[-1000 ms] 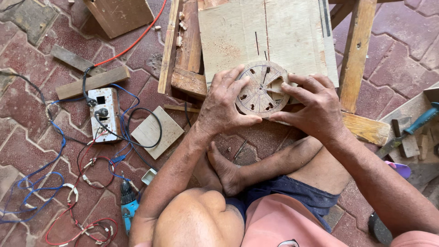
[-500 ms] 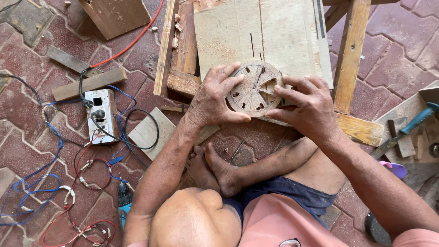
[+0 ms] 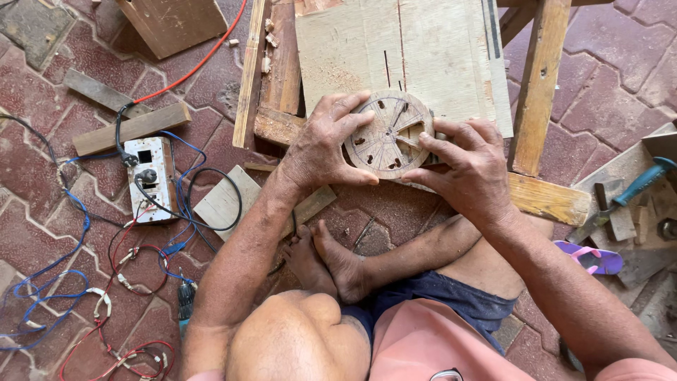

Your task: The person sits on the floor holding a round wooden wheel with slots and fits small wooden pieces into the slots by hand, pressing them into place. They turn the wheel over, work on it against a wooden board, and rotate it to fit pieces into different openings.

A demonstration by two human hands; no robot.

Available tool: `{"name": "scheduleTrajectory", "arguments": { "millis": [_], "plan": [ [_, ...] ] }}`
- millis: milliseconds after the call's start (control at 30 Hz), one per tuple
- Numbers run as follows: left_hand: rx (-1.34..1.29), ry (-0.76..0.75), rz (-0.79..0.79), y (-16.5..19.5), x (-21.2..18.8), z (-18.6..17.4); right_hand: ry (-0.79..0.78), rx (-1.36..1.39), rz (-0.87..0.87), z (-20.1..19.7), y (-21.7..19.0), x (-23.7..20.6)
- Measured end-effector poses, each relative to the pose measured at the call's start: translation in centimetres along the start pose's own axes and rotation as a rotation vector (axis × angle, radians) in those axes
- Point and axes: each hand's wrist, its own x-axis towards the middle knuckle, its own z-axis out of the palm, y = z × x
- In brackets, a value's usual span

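Since the earlier frame, both hands are staying on the round, flat wooden disc with cut slots and a wedge notch (image 3: 388,133), barely shifting it. Left hand (image 3: 324,152) is curling around its left rim, thumb under, fingers over; right hand (image 3: 467,167) is pinching the right rim, steadying it edge-on against the pale plywood bench (image 3: 437,49). Below the grip, bare feet (image 3: 326,259) are crossing on the brick floor (image 3: 42,233). Left of it, a white switch box (image 3: 149,178) is trailing blue wires.
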Motion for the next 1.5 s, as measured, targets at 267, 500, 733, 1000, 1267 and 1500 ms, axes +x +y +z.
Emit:
{"name": "scheduleTrajectory", "arguments": {
  "millis": [267,500,733,1000,1267,1500],
  "plan": [
    [-0.016,-0.008,0.051,-0.7,0.2,-0.5,0.009,0.005,0.011,0.0,-0.7,0.5],
    [-0.051,-0.048,0.088,-1.8,0.6,-0.9,0.025,0.027,0.032,0.2,-1.1,0.7],
    [-0.024,-0.074,0.087,-1.9,0.9,-1.2,-0.004,0.042,0.019,0.0,-0.9,0.8],
    [0.099,0.045,-0.074,1.3,0.1,1.4,-0.012,0.02,0.043,0.0,-0.9,0.9],
    [0.13,0.058,-0.043,0.4,0.4,1.6,-0.019,-0.028,0.041,0.5,-0.7,0.9],
    [0.102,0.052,-0.015,0.0,0.8,1.4,-0.01,-0.014,0.055,0.6,-0.8,0.9]
  ]
}}
